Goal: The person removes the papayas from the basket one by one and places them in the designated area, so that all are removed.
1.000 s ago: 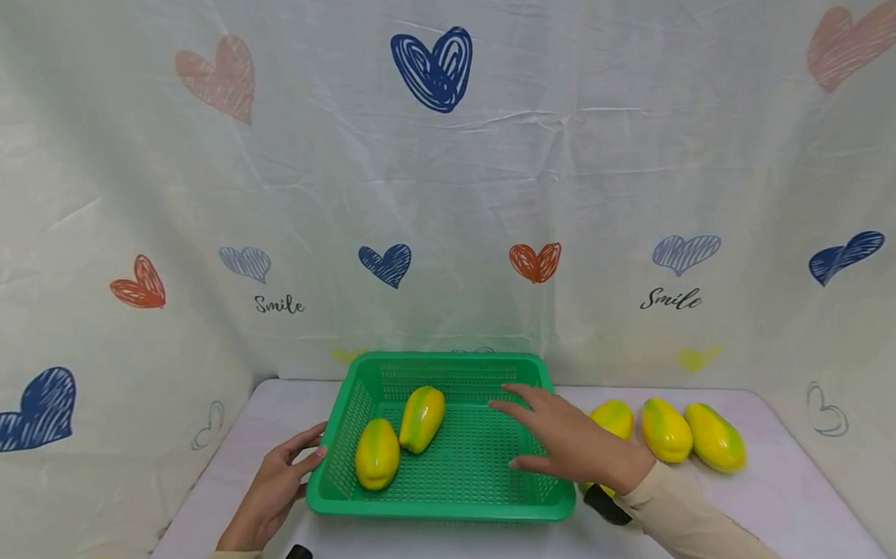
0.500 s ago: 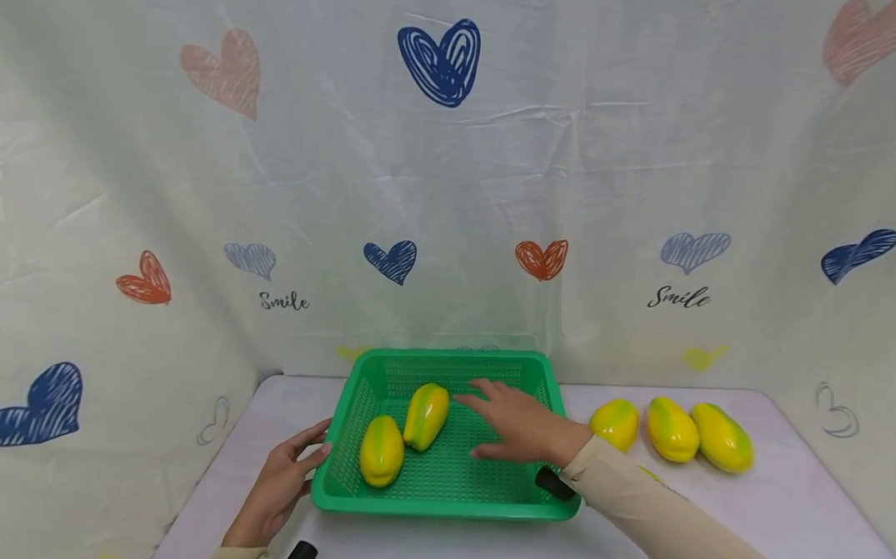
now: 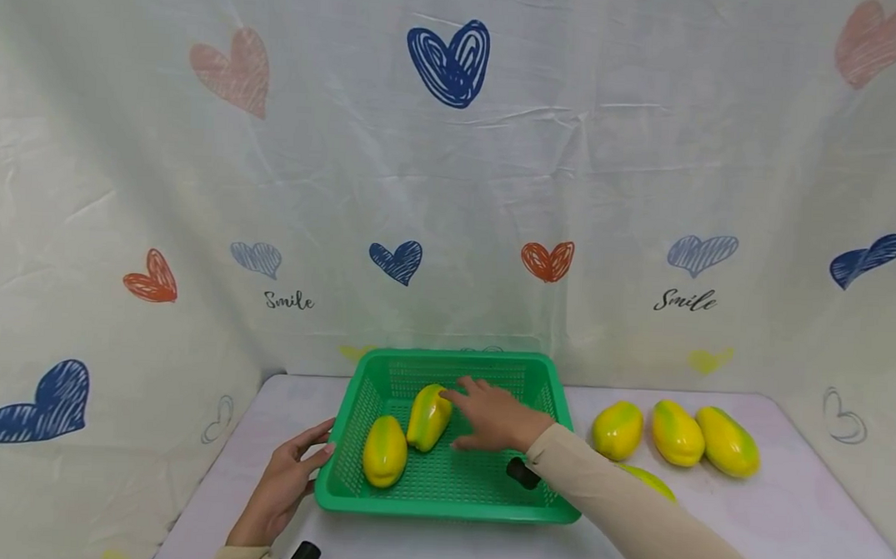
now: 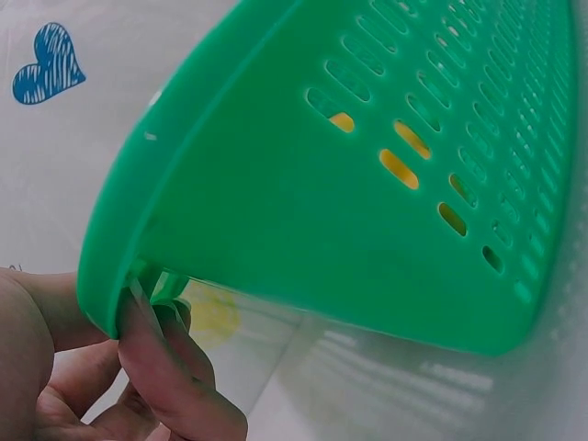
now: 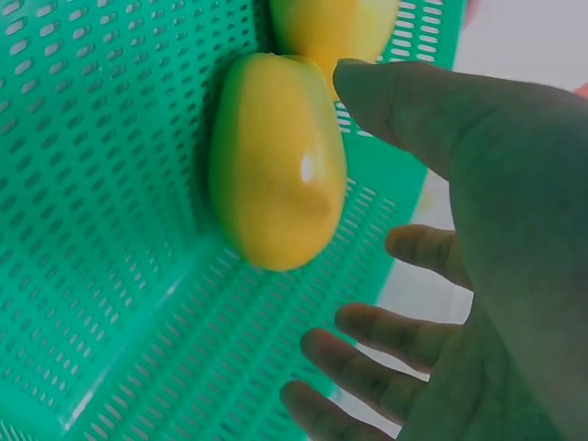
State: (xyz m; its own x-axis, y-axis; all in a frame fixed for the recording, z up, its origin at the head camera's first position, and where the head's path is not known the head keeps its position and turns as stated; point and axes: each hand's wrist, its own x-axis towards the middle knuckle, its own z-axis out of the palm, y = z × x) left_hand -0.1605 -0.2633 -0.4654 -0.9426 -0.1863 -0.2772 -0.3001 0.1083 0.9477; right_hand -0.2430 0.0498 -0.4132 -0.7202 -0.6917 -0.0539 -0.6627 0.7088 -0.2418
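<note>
My left hand grips the left rim of a green plastic basket; the left wrist view shows its fingers curled at the rim's edge. Two glossy yellow-green papayas lie in the basket's left half: a nearer papaya and a farther papaya. Over the basket, just right of the farther papaya, my right hand is spread with nothing in it. In the right wrist view its thumb and fingers stand apart beside a papaya, and a second papaya shows at the top.
Right of the basket, several more papayas lie on the white table: a left one, a middle one and a right one. Another papaya is partly hidden by my right sleeve. A heart-print curtain hangs behind.
My right hand has moved left over the basket to beside the farther papaya, its fingers staying spread. My left hand has kept its grip on the rim.
</note>
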